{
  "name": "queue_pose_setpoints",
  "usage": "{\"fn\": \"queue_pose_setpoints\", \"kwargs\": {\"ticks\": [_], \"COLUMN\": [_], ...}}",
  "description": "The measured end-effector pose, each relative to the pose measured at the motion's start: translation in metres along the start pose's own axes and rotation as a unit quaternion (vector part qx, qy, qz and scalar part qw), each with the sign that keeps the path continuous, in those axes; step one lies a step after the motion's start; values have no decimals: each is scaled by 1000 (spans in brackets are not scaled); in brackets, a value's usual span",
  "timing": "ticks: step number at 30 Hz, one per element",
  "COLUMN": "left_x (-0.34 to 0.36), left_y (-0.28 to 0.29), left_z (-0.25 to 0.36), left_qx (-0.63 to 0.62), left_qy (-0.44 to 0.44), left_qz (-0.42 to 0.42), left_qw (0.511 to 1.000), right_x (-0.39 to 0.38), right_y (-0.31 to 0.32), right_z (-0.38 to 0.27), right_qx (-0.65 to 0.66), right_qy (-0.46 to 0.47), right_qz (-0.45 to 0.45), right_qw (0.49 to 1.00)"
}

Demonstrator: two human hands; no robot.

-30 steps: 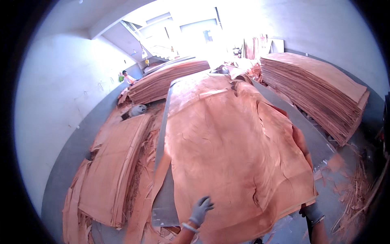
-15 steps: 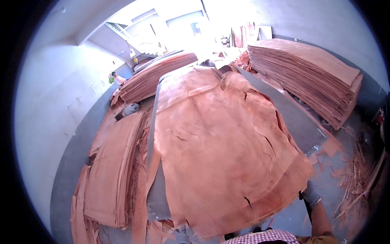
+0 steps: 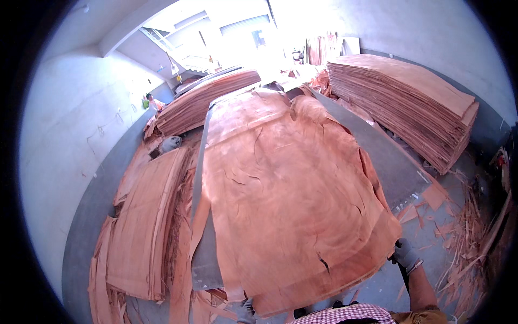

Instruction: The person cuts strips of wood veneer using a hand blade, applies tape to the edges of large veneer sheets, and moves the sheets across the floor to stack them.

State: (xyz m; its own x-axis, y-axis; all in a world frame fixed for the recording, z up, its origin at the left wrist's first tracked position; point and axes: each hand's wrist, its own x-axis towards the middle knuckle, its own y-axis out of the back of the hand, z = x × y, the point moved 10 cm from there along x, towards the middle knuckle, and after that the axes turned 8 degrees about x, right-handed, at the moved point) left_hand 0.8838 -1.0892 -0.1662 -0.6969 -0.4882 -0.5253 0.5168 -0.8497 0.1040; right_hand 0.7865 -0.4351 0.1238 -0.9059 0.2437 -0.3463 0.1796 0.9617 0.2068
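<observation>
Left grey-gloved hand [image 3: 246,312] dropped to 6 o'clock, grip I can't tell; right grey-gloved hand [image 3: 404,252] clasps broad orange-brown veneer sheet [image 3: 286,200].

Head-worn fisheye view, angled downward

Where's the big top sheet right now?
Head view, centre: the sheet lies over the grey surface, its near edge by the left hand and its near right corner at the right hand.
</observation>
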Motion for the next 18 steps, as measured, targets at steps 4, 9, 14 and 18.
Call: {"fn": "queue_pose_setpoints", "kwargs": {"ticks": [4,9,14,18], "left_x": [-13,-14,-22,-53], "left_y": [-2,-2,-4,-11], "left_z": [15,20,27,64], "left_qx": [-4,69,42,-13], "left_qy": [-59,-108,-84,-129], "left_qz": [28,40,22,62], "left_qw": [998,991,995,990], "right_x": [-3,-3,-1,0], "right_y": [-4,-7,-10,-7], "right_z": [-4,-5,-4,1], "right_qx": [1,3,13,52], "right_qy": [-10,6,30,13], "right_qz": [-15,-24,-39,-15], "right_qw": [1000,1000,999,998]}}
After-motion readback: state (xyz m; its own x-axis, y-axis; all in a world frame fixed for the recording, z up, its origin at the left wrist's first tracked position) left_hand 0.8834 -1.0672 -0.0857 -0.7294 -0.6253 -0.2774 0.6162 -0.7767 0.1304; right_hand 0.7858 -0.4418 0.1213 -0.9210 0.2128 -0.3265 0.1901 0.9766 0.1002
